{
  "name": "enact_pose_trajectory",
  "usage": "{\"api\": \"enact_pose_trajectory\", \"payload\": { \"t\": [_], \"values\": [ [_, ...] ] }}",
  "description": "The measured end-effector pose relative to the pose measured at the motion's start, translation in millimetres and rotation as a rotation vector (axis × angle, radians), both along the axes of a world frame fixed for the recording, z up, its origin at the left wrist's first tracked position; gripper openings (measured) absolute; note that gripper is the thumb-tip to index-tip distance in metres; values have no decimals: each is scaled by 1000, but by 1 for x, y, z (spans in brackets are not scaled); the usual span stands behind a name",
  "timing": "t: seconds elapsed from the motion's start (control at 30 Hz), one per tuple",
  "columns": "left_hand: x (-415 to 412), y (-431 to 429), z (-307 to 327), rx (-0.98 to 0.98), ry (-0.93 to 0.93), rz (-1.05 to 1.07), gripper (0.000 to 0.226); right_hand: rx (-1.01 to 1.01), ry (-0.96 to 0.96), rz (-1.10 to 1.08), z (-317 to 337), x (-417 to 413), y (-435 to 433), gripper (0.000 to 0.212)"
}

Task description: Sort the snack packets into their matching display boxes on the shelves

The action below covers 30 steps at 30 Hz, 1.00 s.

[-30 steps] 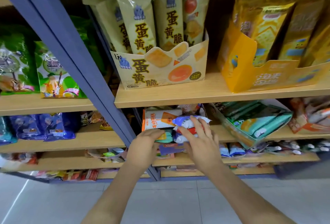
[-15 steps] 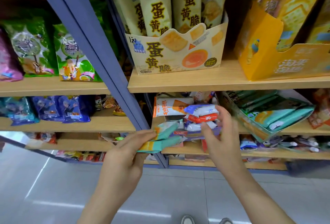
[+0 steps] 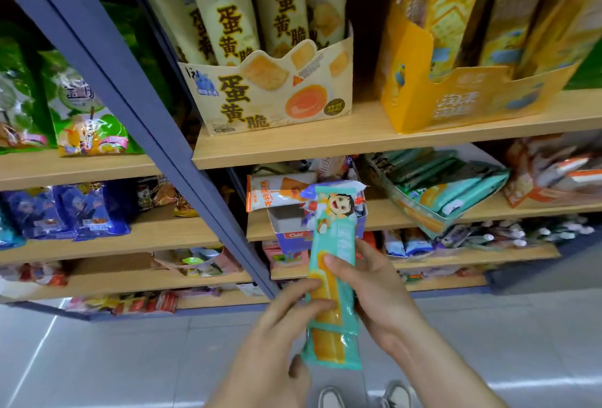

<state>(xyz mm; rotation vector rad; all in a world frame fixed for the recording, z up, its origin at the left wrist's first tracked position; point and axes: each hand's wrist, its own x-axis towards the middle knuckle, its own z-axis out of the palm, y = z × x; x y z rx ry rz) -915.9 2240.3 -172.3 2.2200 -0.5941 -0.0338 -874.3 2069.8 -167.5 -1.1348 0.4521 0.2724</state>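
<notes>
Two hands grip upright teal pkt (image 3: 332,238): L hand (image 3: 280,336) low, R hand (image 3: 378,290) mid; prob. matching pkts (image 3: 462,186) in tilted box (image 3: 423,219).

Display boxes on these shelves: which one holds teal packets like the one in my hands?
The tilted box on the second shelf, right of the teal packet; the cream box and yellow box above hold other colours.

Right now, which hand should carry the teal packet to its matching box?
Right. The right hand grips the teal packet mid-length, and the box of teal packets sits to the right.
</notes>
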Motion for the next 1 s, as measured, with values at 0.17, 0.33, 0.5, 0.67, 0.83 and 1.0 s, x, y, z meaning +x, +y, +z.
{"api": "enact_pose_trajectory", "payload": {
  "t": [0.17, 0.33, 0.5, 0.67, 0.83, 1.0],
  "values": [
    [32, -45, 18, -401, 477, 259, 43, -264, -120, -22, -1, -10, -14, 57],
    [58, -94, 4, -411, 528, 330, 20, -291, -192, 2, -4, -24, -40, 60],
    [59, -126, -6, -545, 705, 220, 20, 155, -86, -226, -5, -26, -85, 36],
    [53, -167, -16, -486, 744, 145, 24, 91, -49, -280, -15, -19, -116, 31],
    [64, -207, -24, -196, 531, 245, 29, -88, -15, 3, -23, -18, -173, 16],
    [76, -260, -36, -56, 449, 95, 44, -83, 3, -95, -49, -7, -205, 35]
  ]
}}
